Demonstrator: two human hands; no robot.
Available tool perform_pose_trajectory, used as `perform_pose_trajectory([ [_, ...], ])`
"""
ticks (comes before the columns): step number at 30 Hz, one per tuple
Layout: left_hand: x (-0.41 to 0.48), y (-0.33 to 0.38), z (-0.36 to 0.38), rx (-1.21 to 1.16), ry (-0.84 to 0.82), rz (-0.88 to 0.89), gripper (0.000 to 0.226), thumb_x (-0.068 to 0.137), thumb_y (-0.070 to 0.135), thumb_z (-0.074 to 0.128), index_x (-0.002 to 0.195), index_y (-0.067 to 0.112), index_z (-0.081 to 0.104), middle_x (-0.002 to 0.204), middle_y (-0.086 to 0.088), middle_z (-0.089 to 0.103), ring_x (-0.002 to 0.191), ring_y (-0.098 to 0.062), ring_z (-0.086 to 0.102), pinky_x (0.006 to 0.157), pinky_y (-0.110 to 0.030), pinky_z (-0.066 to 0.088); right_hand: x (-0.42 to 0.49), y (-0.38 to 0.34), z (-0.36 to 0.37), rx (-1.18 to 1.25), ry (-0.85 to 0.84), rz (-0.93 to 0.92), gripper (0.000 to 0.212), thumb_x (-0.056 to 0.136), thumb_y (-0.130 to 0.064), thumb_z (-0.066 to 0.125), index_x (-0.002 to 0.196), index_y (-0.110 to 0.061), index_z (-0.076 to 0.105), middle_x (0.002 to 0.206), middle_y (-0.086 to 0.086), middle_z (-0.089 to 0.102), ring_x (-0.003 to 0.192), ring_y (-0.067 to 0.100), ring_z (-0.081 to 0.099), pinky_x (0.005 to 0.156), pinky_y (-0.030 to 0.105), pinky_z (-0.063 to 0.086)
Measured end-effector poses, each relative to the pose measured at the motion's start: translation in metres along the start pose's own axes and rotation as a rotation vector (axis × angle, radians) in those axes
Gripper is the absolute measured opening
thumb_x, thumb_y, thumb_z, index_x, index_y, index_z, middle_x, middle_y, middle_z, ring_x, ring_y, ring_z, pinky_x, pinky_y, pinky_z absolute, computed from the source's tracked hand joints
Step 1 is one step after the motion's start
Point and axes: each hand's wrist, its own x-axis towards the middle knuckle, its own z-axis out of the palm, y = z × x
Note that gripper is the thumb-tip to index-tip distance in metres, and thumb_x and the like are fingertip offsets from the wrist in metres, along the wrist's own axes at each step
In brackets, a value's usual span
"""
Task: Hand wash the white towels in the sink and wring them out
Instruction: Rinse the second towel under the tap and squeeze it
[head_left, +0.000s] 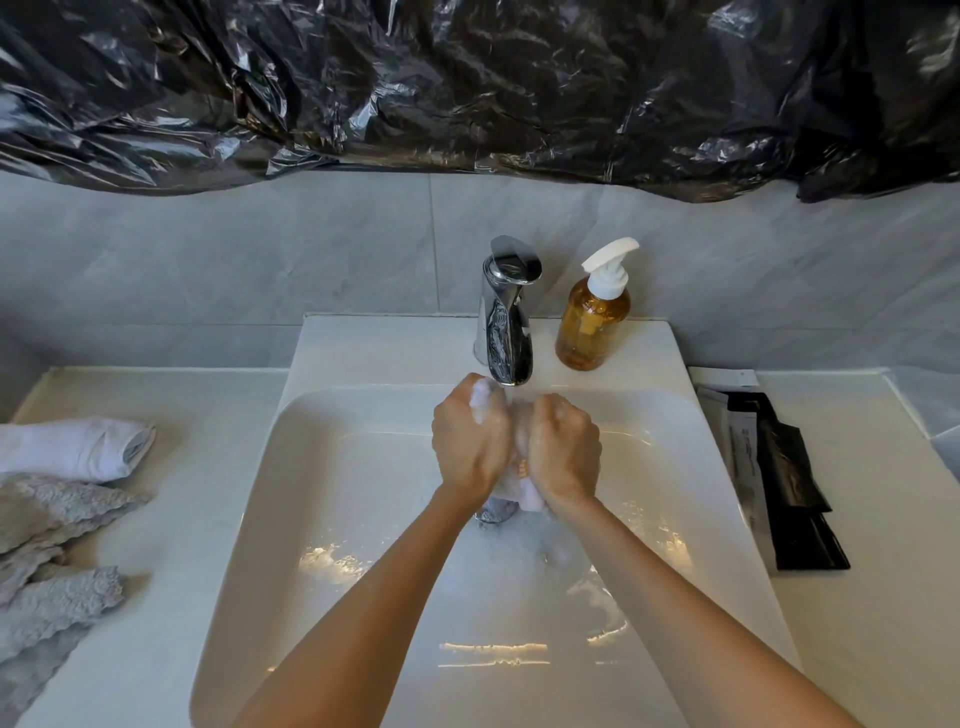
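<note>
Both hands are over the white sink (332, 499), just under the spout of the chrome faucet (505, 322). The left hand (470, 441) and the right hand (563, 449) are close side by side, and each has its fingers curled tightly around the same wet white towel (483, 402), which is bunched between them. A piece of the towel comes out above the left hand, and another piece hangs out below the two wrists, above the drain. The bottom of the sink looks wet and a little foamy. A second white towel (78, 447) lies folded on the counter (171, 571) to the left of the sink, and a grey cloth (52, 545) lies crumpled just beside it. An amber soap bottle (595, 322) with a white pump stands on the back rim of the sink, right of the faucet. Black packets (784, 478) lie on the counter at the right. Black plastic sheeting (467, 78) covers the wall above.
</note>
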Motion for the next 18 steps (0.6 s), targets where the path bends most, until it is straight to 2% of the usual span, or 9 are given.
perform_pose_trajectory([
  [3,0.002,-0.005,-0.004,-0.044,-0.095,0.001,0.023,0.081,0.035,0.033,0.061,0.027,0.04,0.062,0.008,0.047,0.06,-0.009,0.042,0.057,-0.03,0.031,0.0,0.002,-0.009,-0.092,-0.04,-0.107,0.032,0.079,-0.04,0.03,0.064,-0.015,0.044,0.079,0.015,0.063,0.077,0.038,0.052,0.064,0.039,0.039],
  [6,0.003,-0.004,-0.01,-0.126,-0.158,-0.007,0.023,0.082,0.036,0.039,0.062,0.026,0.042,0.063,0.009,0.047,0.061,-0.007,0.043,0.059,-0.027,0.033,-0.002,0.002,-0.017,-0.117,-0.063,-0.138,0.034,0.082,-0.041,0.031,0.072,-0.017,0.053,0.08,0.01,0.064,0.077,0.034,0.052,0.066,0.038,0.041],
  [8,0.004,0.003,-0.015,-0.188,-0.195,-0.107,0.036,0.085,0.047,0.043,0.065,0.018,0.046,0.066,0.006,0.05,0.064,-0.012,0.044,0.06,-0.028,0.035,-0.004,0.001,-0.021,-0.105,-0.042,-0.116,0.034,0.089,-0.041,0.036,0.078,-0.017,0.057,0.083,0.008,0.066,0.079,0.032,0.054,0.067,0.036,0.042],
  [10,0.006,0.007,-0.014,-0.248,-0.217,-0.283,0.047,0.092,0.058,0.046,0.076,0.015,0.056,0.074,0.001,0.058,0.071,-0.015,0.051,0.066,-0.029,0.04,-0.004,0.0,-0.023,-0.122,-0.01,-0.108,0.033,0.093,-0.04,0.041,0.076,-0.015,0.055,0.084,0.007,0.065,0.08,0.032,0.055,0.067,0.035,0.04],
  [12,0.008,0.007,-0.009,-0.342,-0.16,-0.44,0.041,0.095,0.05,0.049,0.08,0.014,0.061,0.08,-0.004,0.065,0.076,-0.019,0.058,0.069,-0.032,0.044,-0.006,-0.003,-0.024,-0.184,0.05,-0.169,0.033,0.094,-0.04,0.044,0.071,-0.016,0.05,0.084,0.006,0.064,0.075,0.03,0.053,0.064,0.033,0.037],
  [15,0.008,0.001,0.004,-0.525,-0.002,-0.626,0.028,0.095,0.03,0.048,0.075,0.011,0.055,0.077,-0.008,0.061,0.074,-0.025,0.056,0.071,-0.035,0.045,-0.01,-0.003,-0.026,-0.29,0.143,-0.331,0.03,0.092,-0.039,0.048,0.069,-0.021,0.044,0.08,0.005,0.061,0.065,0.025,0.045,0.058,0.03,0.031],
  [18,0.009,0.004,0.016,-0.592,0.065,-0.725,0.024,0.092,0.017,0.044,0.069,0.011,0.05,0.068,-0.004,0.051,0.061,-0.021,0.045,0.059,-0.029,0.037,-0.008,0.001,-0.029,-0.331,0.2,-0.443,0.031,0.089,-0.043,0.042,0.067,-0.021,0.043,0.073,0.004,0.058,0.057,0.027,0.046,0.052,0.028,0.028],
])
